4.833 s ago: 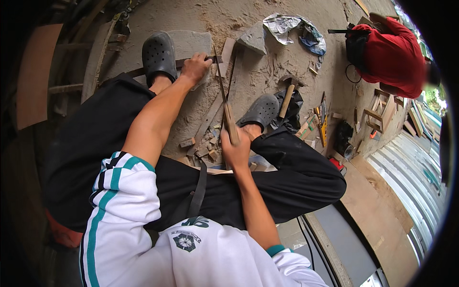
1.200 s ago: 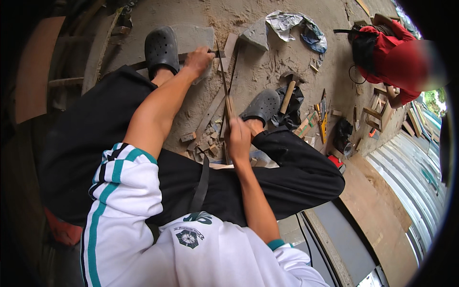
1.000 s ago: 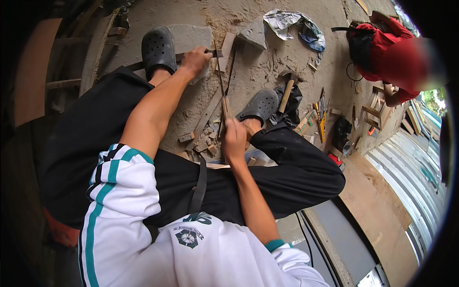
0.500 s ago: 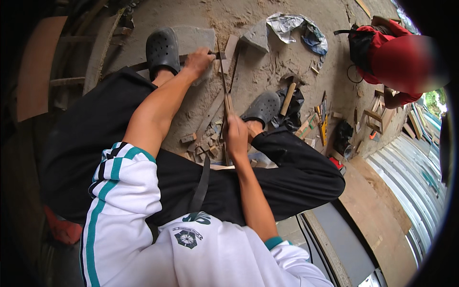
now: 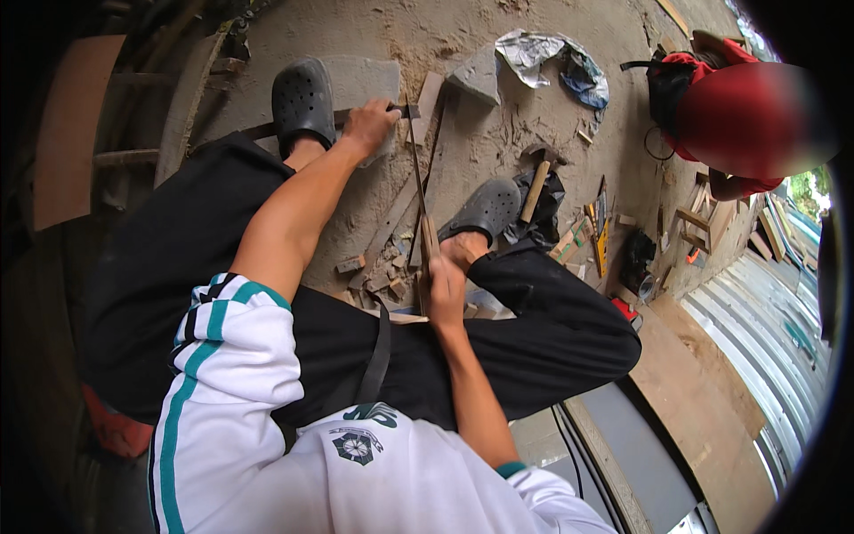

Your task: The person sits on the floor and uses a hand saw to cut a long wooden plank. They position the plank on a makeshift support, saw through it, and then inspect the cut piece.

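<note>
My right hand (image 5: 447, 292) is closed round the wooden handle of a long, thin-bladed saw (image 5: 428, 236). The blade runs away from me and crosses a narrow dark strip (image 5: 409, 112) near its end. My left hand (image 5: 369, 127) grips that strip just left of the blade, its fingers partly hidden. Further left, the strip reaches my left clog (image 5: 302, 98); whether the foot presses on it I cannot tell. My right clog (image 5: 487, 206) rests on the ground, right of the saw.
A hammer (image 5: 535, 190) lies beyond my right foot, near a yellow-edged square (image 5: 602, 240). Wood offcuts (image 5: 382, 276) are scattered between my legs. A concrete chunk (image 5: 478, 76) and crumpled sheeting (image 5: 527, 55) lie ahead. Someone in red (image 5: 738, 116) is at the far right.
My right hand and the saw have slid back toward my body. My left hand stays on the strip, almost unmoved.
</note>
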Demonstrator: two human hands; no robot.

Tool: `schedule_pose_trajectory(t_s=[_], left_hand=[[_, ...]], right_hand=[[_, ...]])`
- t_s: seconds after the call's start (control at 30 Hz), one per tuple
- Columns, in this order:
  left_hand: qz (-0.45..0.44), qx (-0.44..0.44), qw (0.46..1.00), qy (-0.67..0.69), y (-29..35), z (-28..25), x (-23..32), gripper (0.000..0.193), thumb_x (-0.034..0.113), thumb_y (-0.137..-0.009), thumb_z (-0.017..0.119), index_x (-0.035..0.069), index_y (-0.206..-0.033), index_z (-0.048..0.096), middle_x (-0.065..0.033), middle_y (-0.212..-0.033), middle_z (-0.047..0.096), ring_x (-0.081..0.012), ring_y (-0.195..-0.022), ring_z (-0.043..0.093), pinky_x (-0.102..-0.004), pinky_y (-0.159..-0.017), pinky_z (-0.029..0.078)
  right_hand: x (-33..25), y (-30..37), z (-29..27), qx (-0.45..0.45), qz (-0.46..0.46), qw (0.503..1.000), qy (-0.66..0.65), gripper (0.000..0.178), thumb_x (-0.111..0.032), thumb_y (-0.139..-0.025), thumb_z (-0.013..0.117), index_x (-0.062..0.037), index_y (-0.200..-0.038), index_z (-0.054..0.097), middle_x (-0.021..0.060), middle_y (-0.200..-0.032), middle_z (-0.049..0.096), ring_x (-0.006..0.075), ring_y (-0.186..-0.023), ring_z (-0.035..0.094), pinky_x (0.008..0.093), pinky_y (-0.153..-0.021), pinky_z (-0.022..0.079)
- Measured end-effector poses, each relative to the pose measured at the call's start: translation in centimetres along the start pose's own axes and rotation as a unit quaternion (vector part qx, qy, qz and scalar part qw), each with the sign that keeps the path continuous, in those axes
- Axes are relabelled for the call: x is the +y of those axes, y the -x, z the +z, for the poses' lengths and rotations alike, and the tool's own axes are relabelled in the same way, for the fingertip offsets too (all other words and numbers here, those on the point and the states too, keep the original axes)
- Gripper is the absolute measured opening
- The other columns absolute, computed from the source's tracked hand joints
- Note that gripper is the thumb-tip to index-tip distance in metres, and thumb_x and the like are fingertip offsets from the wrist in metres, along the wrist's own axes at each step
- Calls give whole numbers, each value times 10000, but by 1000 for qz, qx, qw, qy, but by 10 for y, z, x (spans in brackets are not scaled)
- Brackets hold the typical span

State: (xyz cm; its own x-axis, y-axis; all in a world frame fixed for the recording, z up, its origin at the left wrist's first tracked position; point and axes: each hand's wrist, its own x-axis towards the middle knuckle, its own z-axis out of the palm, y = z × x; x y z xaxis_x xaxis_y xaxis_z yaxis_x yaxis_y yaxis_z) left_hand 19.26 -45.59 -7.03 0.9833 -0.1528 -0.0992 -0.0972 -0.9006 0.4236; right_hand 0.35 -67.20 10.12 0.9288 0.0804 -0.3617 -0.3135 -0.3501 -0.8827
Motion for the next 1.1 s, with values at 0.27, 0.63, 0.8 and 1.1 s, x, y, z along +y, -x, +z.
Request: schedule_pose_trajectory(t_s=[0.27,0.63,0.8,1.1], left_hand=[[30,-4,999,-38,4,-2,-2,221,222,-933,558,127,-1098,669,-119,-1089,621,-304,-1042,612,-433,-822,528],[53,-18,997,-50,-2,6,-9,265,259,-947,510,74,-1080,646,-158,-1116,600,-340,-1053,609,-453,-846,526],[26,-34,998,-54,-3,4,-5,191,181,-906,539,119,-1046,653,-138,-1091,593,-327,-1068,600,-454,-829,541],[3,-14,1000,-20,-5,-5,5,186,187,-905,547,141,-1038,667,-112,-1084,609,-303,-1087,591,-442,-827,537]], right_hand=[[-3,8,8,14,-2,1000,-2,350,-227,-973,411,9,-729,496,126,-574,479,241,-525,471,368,-527,372],[-5,4,6,30,-20,999,17,349,-220,-969,396,18,-729,481,132,-566,455,250,-520,454,392,-537,367],[5,-69,22,18,14,999,35,333,-205,-962,420,10,-719,492,125,-567,463,226,-517,462,370,-514,365],[16,-41,23,69,-125,984,105,310,-194,-942,418,16,-723,485,176,-589,479,312,-530,478,414,-533,357]])
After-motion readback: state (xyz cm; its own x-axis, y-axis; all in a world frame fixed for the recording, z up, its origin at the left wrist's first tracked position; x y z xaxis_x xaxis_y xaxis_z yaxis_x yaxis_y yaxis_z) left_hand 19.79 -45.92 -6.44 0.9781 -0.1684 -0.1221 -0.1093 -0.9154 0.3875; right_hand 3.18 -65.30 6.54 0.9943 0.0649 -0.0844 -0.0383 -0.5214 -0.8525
